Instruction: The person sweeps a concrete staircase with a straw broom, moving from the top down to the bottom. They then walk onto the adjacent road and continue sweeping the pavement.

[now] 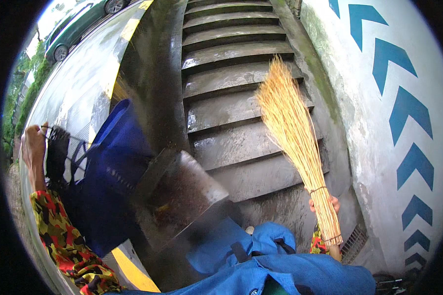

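My left hand (pixel 34 147), blurred, is raised at the far left, closed on a thin dark cord (pixel 64 133). A black, blurred item hangs close to it. Right of that is a dark blue fabric bag (pixel 114 166), which appears joined to the cord. A metal dustpan (pixel 192 188) is tilted beside the bag, with dark debris in it. My right hand (pixel 334 204) grips a straw broom (pixel 291 121) around its bound lower part; the bristles point up and forward over the steps. Part of this hand is hidden behind the straw.
Wet concrete steps (pixel 236 110) run ahead between a dark side wall and a white wall (pixel 376 121) with blue chevrons. A drain grate (pixel 354 239) lies at lower right. A yellow-and-black edge (pixel 131 27) borders the left side, and a green car (pixel 72 29) stands beyond.
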The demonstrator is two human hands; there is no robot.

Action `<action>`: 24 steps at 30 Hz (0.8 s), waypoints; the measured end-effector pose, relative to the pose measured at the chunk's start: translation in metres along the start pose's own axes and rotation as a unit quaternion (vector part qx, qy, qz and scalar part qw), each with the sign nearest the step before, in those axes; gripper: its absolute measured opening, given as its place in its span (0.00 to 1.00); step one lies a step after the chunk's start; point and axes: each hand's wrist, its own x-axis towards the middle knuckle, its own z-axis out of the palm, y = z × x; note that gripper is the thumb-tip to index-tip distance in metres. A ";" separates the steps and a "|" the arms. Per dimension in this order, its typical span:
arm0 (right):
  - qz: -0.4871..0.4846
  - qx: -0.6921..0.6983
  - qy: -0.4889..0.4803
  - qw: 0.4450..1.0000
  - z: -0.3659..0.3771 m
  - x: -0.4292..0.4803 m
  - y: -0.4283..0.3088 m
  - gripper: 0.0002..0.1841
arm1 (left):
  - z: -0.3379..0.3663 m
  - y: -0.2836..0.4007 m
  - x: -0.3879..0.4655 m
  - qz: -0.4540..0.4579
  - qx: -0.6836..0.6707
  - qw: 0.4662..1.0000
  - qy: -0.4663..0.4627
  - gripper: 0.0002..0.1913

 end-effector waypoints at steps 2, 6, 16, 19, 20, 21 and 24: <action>0.000 -0.025 -0.011 1.000 -0.007 0.030 -0.064 0.42 | -0.024 0.078 0.024 0.034 -0.060 0.997 -0.039 0.24; -0.002 -0.096 -0.041 0.994 0.011 0.088 -0.171 0.47 | -0.029 0.223 0.061 0.055 -0.296 0.920 -0.251 0.19; -0.131 -0.099 0.007 0.986 0.149 0.202 -0.281 0.62 | 0.131 0.461 0.143 0.059 -0.494 0.755 -0.428 0.09; -0.107 0.003 -0.045 0.993 0.163 0.252 -0.307 0.60 | 0.155 0.491 0.175 0.031 -0.506 0.721 -0.473 0.08; -0.067 0.033 -0.116 0.990 0.163 0.272 -0.317 0.60 | 0.155 0.494 0.179 0.044 -0.549 0.701 -0.453 0.09; -0.055 0.063 -0.116 0.990 0.164 0.294 -0.328 0.59 | 0.162 0.506 0.196 -0.027 -0.500 0.696 -0.514 0.09; -0.050 0.208 -0.112 0.970 0.163 0.369 -0.357 0.58 | 0.170 0.531 0.237 -0.032 -0.583 0.674 -0.452 0.14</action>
